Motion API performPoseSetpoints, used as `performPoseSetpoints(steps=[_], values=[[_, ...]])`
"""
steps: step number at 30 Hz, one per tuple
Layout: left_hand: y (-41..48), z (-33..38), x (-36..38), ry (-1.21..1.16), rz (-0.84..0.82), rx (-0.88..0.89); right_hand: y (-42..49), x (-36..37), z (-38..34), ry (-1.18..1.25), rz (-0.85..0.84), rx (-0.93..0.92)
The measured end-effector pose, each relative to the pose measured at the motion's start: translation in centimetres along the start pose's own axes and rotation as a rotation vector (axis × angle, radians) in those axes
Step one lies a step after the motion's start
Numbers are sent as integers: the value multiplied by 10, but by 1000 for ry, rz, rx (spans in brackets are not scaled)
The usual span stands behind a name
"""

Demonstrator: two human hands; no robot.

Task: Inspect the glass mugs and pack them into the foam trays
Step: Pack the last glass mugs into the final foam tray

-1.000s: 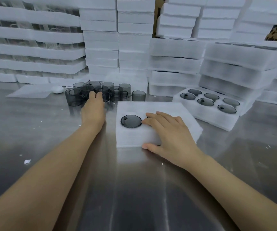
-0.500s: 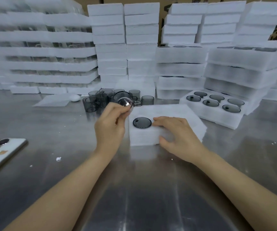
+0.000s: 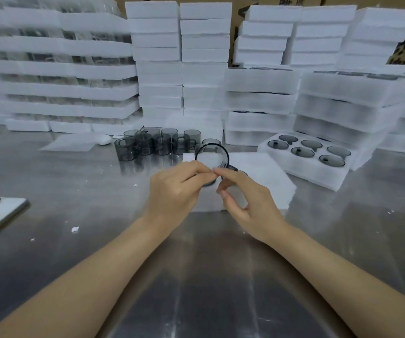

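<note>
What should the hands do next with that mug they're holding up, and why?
Probably lower the mug into a free hole of the foam tray just below it. Both the left hand and the right hand pinch it above that tray with its mouth turned toward the camera, as if it is being checked. If it looks fine, the tray is the nearest place for it.

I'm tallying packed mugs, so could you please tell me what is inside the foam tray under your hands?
The foam tray shows only a sliver of dark glass; the left hand, right hand and held mug cover its pockets.
</note>
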State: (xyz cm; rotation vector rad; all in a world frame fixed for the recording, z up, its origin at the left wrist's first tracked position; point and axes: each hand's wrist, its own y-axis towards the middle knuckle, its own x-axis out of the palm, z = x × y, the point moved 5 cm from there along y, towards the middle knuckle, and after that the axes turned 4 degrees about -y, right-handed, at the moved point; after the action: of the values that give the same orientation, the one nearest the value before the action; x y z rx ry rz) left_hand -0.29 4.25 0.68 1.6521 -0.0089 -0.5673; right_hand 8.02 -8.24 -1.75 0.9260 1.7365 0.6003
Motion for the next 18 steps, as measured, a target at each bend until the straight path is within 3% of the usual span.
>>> performPoseSetpoints(steps=[13, 16, 18], values=[[-2, 0, 3, -21, 27, 38, 0, 4, 12, -71, -69, 142], [0, 9, 4, 39, 18, 119, 2, 0, 8, -65, -5, 146], [2, 13, 5, 17, 47, 64, 3, -3, 6, -90, 44, 139]])
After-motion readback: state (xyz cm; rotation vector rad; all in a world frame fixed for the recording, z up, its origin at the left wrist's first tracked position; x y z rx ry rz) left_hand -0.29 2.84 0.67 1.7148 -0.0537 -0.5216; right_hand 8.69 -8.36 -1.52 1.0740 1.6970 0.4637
